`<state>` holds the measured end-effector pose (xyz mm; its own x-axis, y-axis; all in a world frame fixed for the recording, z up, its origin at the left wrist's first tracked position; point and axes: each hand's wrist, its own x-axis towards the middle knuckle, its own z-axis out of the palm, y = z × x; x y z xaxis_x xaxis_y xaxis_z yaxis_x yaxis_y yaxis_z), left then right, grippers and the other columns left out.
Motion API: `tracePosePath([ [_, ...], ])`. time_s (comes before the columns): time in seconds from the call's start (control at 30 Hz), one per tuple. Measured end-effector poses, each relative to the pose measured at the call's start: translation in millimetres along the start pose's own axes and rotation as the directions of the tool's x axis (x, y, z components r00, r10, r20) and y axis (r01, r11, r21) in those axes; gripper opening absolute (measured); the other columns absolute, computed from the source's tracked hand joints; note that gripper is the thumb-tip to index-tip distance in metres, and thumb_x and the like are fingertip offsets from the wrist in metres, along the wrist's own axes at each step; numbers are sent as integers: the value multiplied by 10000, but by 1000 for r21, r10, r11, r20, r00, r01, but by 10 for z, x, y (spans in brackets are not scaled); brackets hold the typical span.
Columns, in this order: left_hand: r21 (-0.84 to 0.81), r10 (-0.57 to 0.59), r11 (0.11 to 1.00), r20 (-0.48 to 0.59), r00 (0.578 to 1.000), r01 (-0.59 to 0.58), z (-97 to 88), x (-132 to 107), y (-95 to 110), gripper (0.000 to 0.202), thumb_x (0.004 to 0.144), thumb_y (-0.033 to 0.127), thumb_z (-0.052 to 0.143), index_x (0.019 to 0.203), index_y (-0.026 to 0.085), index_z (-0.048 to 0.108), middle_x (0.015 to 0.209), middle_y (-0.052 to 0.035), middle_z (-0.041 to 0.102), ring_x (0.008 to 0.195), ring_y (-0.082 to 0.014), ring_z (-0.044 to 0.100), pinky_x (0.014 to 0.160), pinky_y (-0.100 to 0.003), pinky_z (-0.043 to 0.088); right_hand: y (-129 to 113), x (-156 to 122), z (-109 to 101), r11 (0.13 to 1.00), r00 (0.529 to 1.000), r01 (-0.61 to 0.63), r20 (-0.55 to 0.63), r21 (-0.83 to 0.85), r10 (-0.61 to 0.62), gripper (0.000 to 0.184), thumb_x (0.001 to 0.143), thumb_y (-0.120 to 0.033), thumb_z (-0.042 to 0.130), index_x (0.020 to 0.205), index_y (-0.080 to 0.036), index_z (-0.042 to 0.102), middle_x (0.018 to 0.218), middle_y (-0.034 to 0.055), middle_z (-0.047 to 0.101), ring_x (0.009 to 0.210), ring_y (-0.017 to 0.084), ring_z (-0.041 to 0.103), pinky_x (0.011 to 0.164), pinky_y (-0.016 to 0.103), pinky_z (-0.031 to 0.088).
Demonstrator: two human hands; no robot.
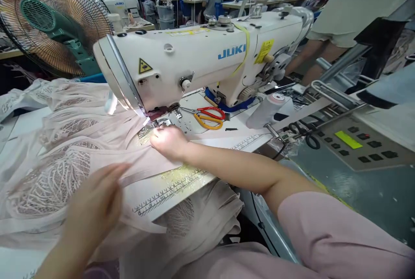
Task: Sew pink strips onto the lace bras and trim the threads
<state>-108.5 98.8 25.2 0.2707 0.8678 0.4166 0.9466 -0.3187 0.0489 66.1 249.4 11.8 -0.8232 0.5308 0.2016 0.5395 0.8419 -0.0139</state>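
My right hand (pixel 170 141) is at the needle area of a white sewing machine (pixel 201 54), its bent fingertips closed on the edge of a pale pink lace garment (pixel 132 158) beside the presser foot (pixel 156 124). My left hand (pixel 97 197) hovers over or rests on the garment's left part, near a leaf-patterned lace panel (pixel 61 179). Motion smears its fingers, so their grip does not show. Behind the right hand lie scissors (pixel 209 117) with one red and one orange handle loop.
A large fan (pixel 48 19) stands at the back left. More pale pink fabric (pixel 197 214) hangs over the front table edge, below a printed ruler (pixel 168 197). To the right are a thread cone (pixel 270 106), a metal tape feeder and a control panel (pixel 359 140). Another person (pixel 343 19) stands behind.
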Motion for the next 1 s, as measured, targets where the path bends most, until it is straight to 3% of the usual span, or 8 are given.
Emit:
tracePosePath([
  [0.13,-60,126,990,16,992,-125,432,400,168,373,956,241,328,1186,110,590,1210,-140,639,1079,-243,619,881,-376,555,16,-158,-10,999,998,37,42,-15,-36,189,915,-123,455,943,-111,641,960,137,653,923,257,602,757,372,469],
  [0.23,33,190,981,17,982,-191,619,532,176,415,967,281,337,1202,39,580,1243,-183,619,1120,-273,596,915,-410,538,68,-456,-63,994,993,107,47,34,-108,165,916,-207,514,988,-117,632,1032,121,651,958,246,598,776,358,491],
  [0.37,166,243,957,-13,970,-237,634,537,151,428,963,305,360,1165,15,602,1186,-196,643,1064,-293,605,881,-430,530,156,-872,-94,966,981,189,6,176,-193,226,900,-270,562,1056,-113,610,1186,117,620,1076,241,574,891,361,498],
  [0.5,204,170,965,-6,985,-166,634,584,132,429,960,333,356,1159,54,614,1158,-168,654,999,-294,614,800,-435,526,196,-1064,-61,954,979,205,-50,220,-199,329,893,-278,567,1158,-84,581,1283,148,590,1186,261,535,958,393,489],
  [0.67,200,100,974,53,994,-109,675,696,51,434,961,377,344,1183,115,610,1181,-144,648,1006,-299,603,776,-429,496,196,-1059,-17,953,979,204,-63,225,-195,398,896,-293,557,1209,-49,569,1326,180,565,1234,281,517,1019,408,464],
  [1.0,139,86,985,146,986,-106,662,806,-52,434,952,395,361,1175,115,606,1179,-138,639,1007,-301,587,792,-431,487,169,-1000,5,961,980,198,-60,193,-190,394,909,-321,533,1170,-33,599,1320,192,569,1260,279,508,1071,384,433],
])
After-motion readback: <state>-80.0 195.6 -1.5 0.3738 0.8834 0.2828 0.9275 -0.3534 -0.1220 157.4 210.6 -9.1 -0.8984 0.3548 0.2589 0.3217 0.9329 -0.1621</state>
